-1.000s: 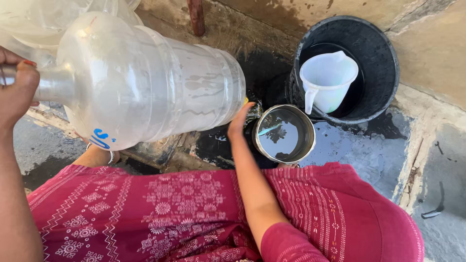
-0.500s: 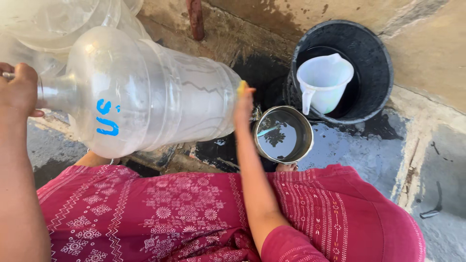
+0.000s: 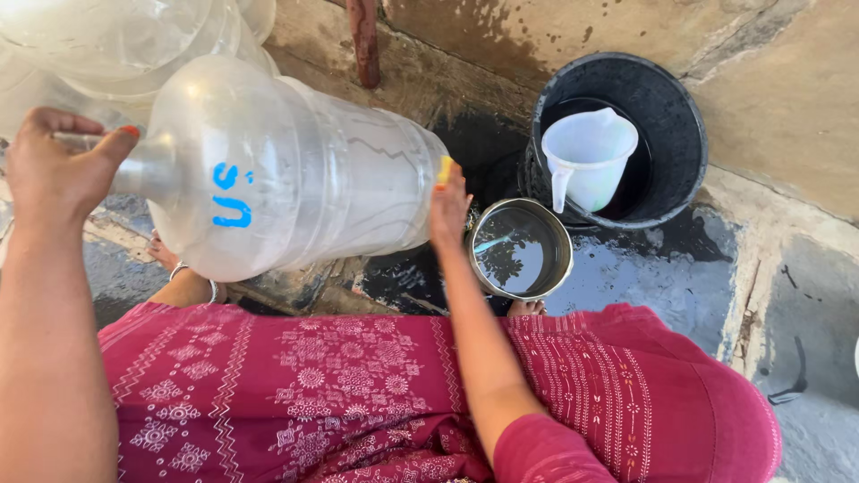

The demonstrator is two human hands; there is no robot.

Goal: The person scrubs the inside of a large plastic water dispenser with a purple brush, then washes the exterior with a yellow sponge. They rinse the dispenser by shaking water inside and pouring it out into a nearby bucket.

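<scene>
Since a second ago the big clear water jug has rolled in my grip, so its blue marking now faces up at me, and its base has swung nearer my right hand. My left hand is clamped around the jug's narrow neck, thumb over the top. My right hand lies flat and open against the base, with something small and yellow at its fingertips; I cannot tell what it is. The jug lies on its side between both hands, above my red patterned skirt. Just beyond my right hand stands the steel pot of water, and past it the black bucket holding a white jug. To handle this well, I judge I should keep the neck grip firm and steady the base with my whole palm.
</scene>
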